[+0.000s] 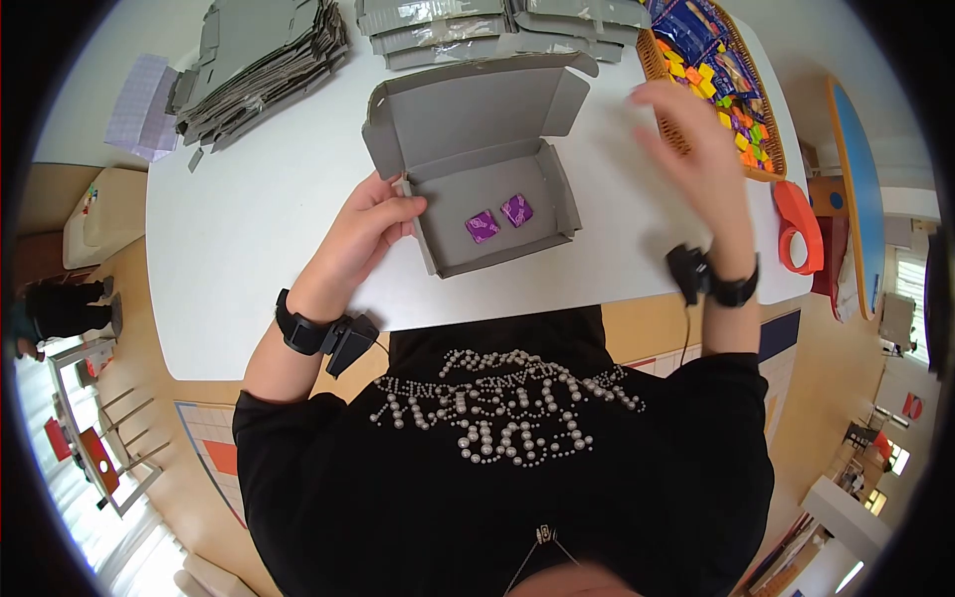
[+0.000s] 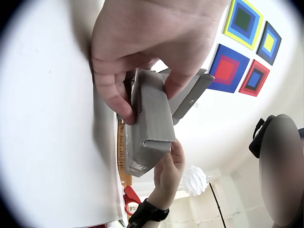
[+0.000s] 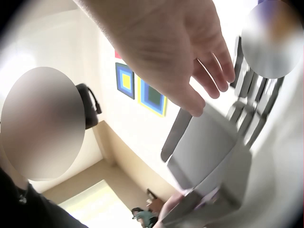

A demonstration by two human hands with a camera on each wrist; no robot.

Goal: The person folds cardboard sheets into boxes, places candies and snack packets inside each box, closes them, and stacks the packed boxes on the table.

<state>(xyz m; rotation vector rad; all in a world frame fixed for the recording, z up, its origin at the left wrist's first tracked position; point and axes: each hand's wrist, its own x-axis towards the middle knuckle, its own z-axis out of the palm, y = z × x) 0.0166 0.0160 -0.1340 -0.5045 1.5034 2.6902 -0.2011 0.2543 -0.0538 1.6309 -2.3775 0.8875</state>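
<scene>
An open grey cardboard box (image 1: pixel 494 254) with its lid raised stands on the white table, two purple wrapped pieces (image 1: pixel 481 227) (image 1: pixel 516 210) lying on its floor. The left hand (image 1: pixel 363 229) pinches the box's left wall between thumb and fingers; in the left wrist view that hand (image 2: pixel 152 42) grips the grey side wall (image 2: pixel 159 111). To the right of the box, the right hand (image 1: pixel 701 164) is raised beside the wicker basket (image 1: pixel 774 164) of sweets, its fingers extended and holding nothing. The right wrist view shows this hand (image 3: pixel 175 57) above the lid (image 3: pixel 204 142).
Flattened grey cardboard (image 1: pixel 264 65) is stacked at the back left, with more grey boxes (image 1: pixel 438 25) at the back centre. A red tape dispenser (image 1: pixel 793 214) lies at the table's right edge. A checked paper bag (image 1: pixel 145 107) stands at the back left.
</scene>
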